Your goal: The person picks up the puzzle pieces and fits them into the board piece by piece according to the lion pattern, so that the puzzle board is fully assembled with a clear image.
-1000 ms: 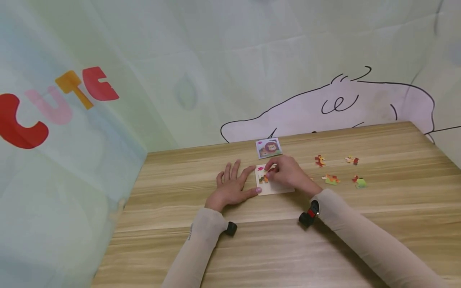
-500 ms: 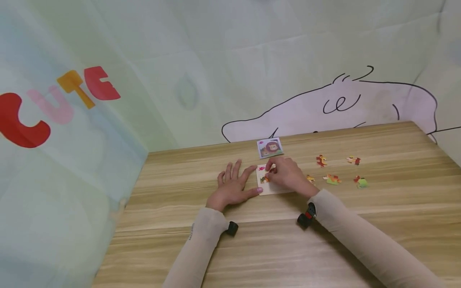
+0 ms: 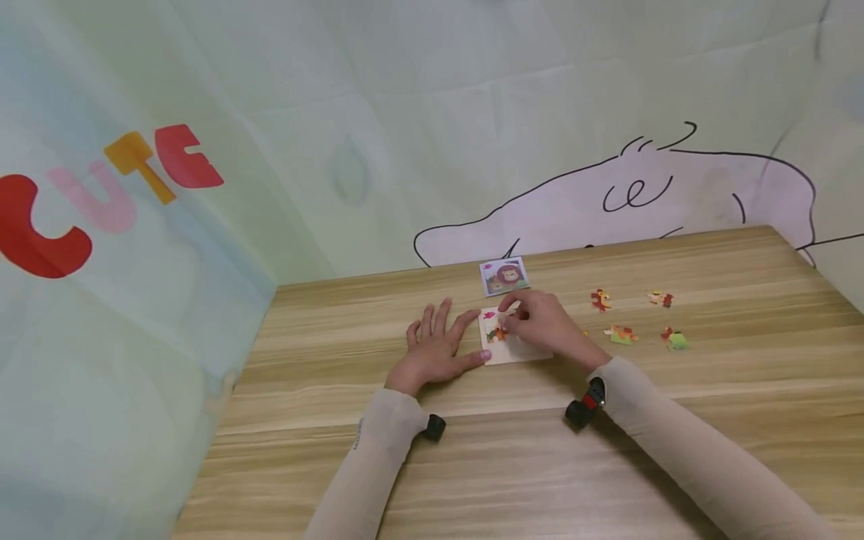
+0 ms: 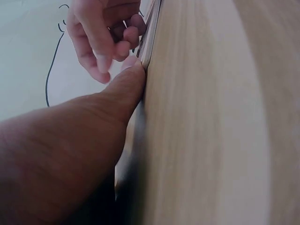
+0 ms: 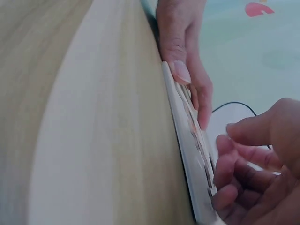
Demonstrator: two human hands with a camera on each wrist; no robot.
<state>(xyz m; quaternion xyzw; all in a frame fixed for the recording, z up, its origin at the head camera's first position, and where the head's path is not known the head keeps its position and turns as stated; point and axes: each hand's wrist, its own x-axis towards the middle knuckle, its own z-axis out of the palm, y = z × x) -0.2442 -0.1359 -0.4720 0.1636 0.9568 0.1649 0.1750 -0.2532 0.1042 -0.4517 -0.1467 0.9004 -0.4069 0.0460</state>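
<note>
A small pale puzzle board [image 3: 523, 356] lies on the table, with a pink patch and some coloured pieces [image 3: 496, 334] set along its left part. My left hand [image 3: 435, 352] is spread flat at the board's left edge, its thumb [image 5: 180, 70] resting on the near left corner and its index fingertip at the far left corner. Over the board's far half bends my right hand [image 3: 536, 322], index finger and thumb curved toward the set pieces. Its fingertips [image 5: 225, 194] come right down at the board; I cannot tell whether a piece is between them.
Just behind the board lies a square picture card [image 3: 505, 276] of a lion. Several loose puzzle pieces [image 3: 621, 335] are spread to the right, including a red-brown one [image 3: 600, 300] and a green one [image 3: 675, 340]. A printed cloth [image 3: 351, 112] hangs behind the wooden table [image 3: 337, 322].
My right hand stays over the board, its finger and thumb shifting slightly and its wrist moving a little to the right. The left hand has kept its place.
</note>
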